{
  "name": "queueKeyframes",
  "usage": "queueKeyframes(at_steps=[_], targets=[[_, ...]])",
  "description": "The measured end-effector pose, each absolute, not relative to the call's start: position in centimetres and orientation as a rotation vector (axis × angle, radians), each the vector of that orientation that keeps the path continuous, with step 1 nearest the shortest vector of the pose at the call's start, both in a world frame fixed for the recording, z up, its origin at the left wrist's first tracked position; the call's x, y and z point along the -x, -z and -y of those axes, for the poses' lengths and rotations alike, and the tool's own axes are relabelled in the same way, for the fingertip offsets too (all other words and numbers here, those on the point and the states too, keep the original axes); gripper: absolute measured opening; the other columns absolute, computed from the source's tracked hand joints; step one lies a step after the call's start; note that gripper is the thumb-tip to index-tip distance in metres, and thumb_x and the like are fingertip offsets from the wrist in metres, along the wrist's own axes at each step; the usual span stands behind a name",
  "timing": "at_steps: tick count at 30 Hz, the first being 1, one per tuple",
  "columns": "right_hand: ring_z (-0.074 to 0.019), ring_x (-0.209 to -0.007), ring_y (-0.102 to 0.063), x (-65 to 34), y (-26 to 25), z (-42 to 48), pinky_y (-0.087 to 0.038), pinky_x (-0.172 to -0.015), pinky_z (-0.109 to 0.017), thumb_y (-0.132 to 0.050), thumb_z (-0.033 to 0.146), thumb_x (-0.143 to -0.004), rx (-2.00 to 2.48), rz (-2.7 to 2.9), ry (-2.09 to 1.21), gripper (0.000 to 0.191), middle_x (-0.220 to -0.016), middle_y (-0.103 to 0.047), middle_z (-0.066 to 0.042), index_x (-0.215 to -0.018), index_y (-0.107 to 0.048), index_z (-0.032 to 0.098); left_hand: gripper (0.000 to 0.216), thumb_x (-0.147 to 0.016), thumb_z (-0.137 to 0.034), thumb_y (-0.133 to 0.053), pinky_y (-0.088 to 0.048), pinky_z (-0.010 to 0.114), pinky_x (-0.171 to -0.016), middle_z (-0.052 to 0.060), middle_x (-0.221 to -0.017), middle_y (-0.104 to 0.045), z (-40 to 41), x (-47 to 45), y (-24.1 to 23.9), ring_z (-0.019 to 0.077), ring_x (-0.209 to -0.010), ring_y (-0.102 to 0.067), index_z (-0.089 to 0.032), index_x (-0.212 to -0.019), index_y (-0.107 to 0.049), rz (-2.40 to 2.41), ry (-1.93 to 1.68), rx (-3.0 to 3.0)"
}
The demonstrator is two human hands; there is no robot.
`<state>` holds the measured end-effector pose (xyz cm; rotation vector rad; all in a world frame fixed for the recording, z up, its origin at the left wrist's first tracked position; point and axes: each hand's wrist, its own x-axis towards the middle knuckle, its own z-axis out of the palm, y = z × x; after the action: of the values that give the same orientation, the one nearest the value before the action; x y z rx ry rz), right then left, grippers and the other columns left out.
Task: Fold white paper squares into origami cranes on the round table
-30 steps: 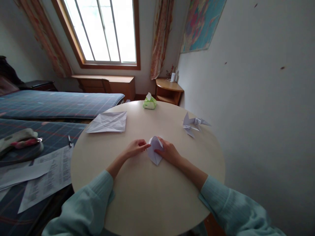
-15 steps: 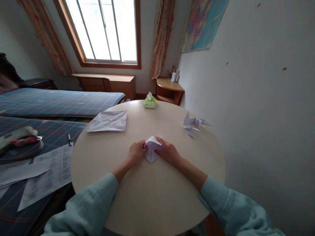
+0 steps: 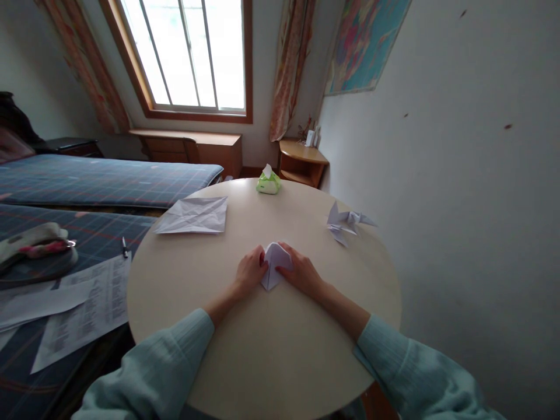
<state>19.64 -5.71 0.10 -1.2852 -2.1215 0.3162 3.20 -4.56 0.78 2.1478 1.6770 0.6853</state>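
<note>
A small folded piece of white paper (image 3: 274,267) rests at the middle of the round table (image 3: 280,344), its pointed end toward me. My left hand (image 3: 251,268) grips its left side, the fingers curled and the thumb on the paper's face. From the right, my right hand (image 3: 301,270) pinches the opposite edge, thumb in front and fingers behind. The fingers behind the paper are partly hidden. Farther right lie folded white paper figures (image 3: 347,221) with pointed tips. A creased sheet of white paper (image 3: 192,215) lies flat at the table's far left.
A green tissue pack (image 3: 268,182) stands at the table's far edge. On the left, a plaid mattress (image 3: 105,233) holds printed sheets (image 3: 87,315), a pen (image 3: 125,248) and a pale bundled item (image 3: 37,248). A wall (image 3: 459,233) runs along the right.
My left hand has shifted right and inward over the paper's left side, covering more of it. My right hand stays nearly in place. The camera view has moved very slightly.
</note>
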Motion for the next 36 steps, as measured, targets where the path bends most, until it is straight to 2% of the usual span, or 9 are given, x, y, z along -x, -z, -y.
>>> queueKeyframes(at_steps=[4,8,12,17,21,24,28,31,36], targets=[[-0.0212,-0.106,-0.053,-19.6,0.0,5.7,-0.045,-0.087,-0.036,-0.055,0.026,-0.073,1.303,2.126,-0.305,0.057,-0.122,-0.051,-0.010,-0.126,-0.033,0.019,0.009,-0.068,-0.011,-0.048,-0.028,0.021,-0.053,-0.002,-0.063,-0.050,4.7,-3.4,-0.4,0.0108,-0.057,-0.045,-0.018,-0.068,-0.043,-1.602,-0.789,-2.147],[-0.0210,-0.103,-0.055,-19.7,0.2,5.5,-0.047,-0.085,-0.034,-0.054,0.029,-0.075,1.297,2.113,-0.283,0.054,-0.119,-0.053,-0.010,-0.124,-0.035,0.018,0.009,-0.071,-0.024,-0.054,-0.032,0.021,-0.053,-0.002,-0.065,-0.052,4.8,-3.3,-0.6,0.0103,-0.057,-0.046,-0.017,-0.073,-0.047,-1.442,-0.867,-2.147],[-0.0197,-0.103,-0.055,-19.8,0.4,5.2,-0.046,-0.086,-0.032,-0.054,0.026,-0.075,1.267,2.097,-0.277,0.050,-0.119,-0.054,-0.010,-0.122,-0.037,0.017,0.017,-0.077,-0.032,-0.048,-0.036,0.020,-0.053,-0.002,-0.064,-0.053,4.3,-2.6,-0.9,0.0090,-0.056,-0.047,-0.016,-0.076,-0.054,-1.222,-0.858,-2.098],[-0.0186,-0.103,-0.055,-20.0,0.4,5.1,-0.045,-0.088,-0.032,-0.049,0.015,-0.077,1.278,2.080,-0.290,0.044,-0.117,-0.055,-0.009,-0.120,-0.040,0.018,0.019,-0.070,-0.030,-0.059,-0.040,0.020,-0.055,-0.001,-0.069,-0.056,3.3,-1.6,-0.7,0.0089,-0.060,-0.050,-0.016,-0.083,-0.058,-0.992,-0.828,-2.042],[-0.0183,-0.101,-0.056,-20.1,0.6,4.9,-0.046,-0.085,-0.032,-0.039,0.011,-0.080,1.276,2.073,-0.313,0.039,-0.114,-0.057,-0.008,-0.119,-0.041,0.018,0.031,-0.059,-0.032,-0.069,-0.042,0.023,-0.058,-0.001,-0.072,-0.054,3.0,-1.4,0.0,0.0108,-0.063,-0.050,-0.016,-0.081,-0.054,-1.157,-0.920,-2.094],[-0.0183,-0.098,-0.058,-20.1,0.7,4.8,-0.047,-0.083,-0.031,-0.036,0.010,-0.081,1.290,2.055,-0.312,0.037,-0.111,-0.059,-0.008,-0.117,-0.042,0.017,0.051,-0.055,-0.036,-0.071,-0.044,0.026,-0.064,0.003,-0.088,-0.054,3.1,-1.6,0.5,0.0124,-0.070,-0.051,-0.016,-0.097,-0.049,-1.223,-1.018,-2.108],[-0.0175,-0.093,-0.060,-20.0,0.5,4.9,-0.048,-0.079,-0.029,-0.035,0.010,-0.082,1.309,2.049,-0.294,0.035,-0.106,-0.061,-0.008,-0.116,-0.043,0.017,0.067,-0.063,-0.043,-0.064,-0.046,0.030,-0.070,0.009,-0.108,-0.049,3.7,-1.9,0.3,0.0135,-0.073,-0.054,-0.016,-0.119,-0.037,-1.226,-0.986,-2.160],[-0.0170,-0.087,-0.061,-19.9,0.3,5.1,-0.048,-0.074,-0.028,-0.034,0.011,-0.083,1.324,2.093,-0.263,0.035,-0.103,-0.062,-0.008,-0.117,-0.042,0.018,0.062,-0.071,-0.041,-0.056,-0.045,0.032,-0.076,0.011,-0.113,-0.050,4.5,-2.4,-0.5,0.0164,-0.080,-0.056,-0.016,-0.123,-0.035,-1.331,-0.902,-2.244],[-0.0159,-0.077,-0.063,-19.6,0.3,5.4,-0.048,-0.066,-0.024,-0.034,0.011,-0.084,1.351,2.198,-0.198,0.036,-0.092,-0.065,-0.007,-0.119,-0.040,0.019,0.039,-0.077,-0.019,-0.046,-0.042,0.027,-0.077,0.007,-0.103,-0.059,5.3,-3.0,-1.7,0.0185,-0.090,-0.055,-0.020,-0.116,-0.045,-1.583,-0.768,-2.331]])
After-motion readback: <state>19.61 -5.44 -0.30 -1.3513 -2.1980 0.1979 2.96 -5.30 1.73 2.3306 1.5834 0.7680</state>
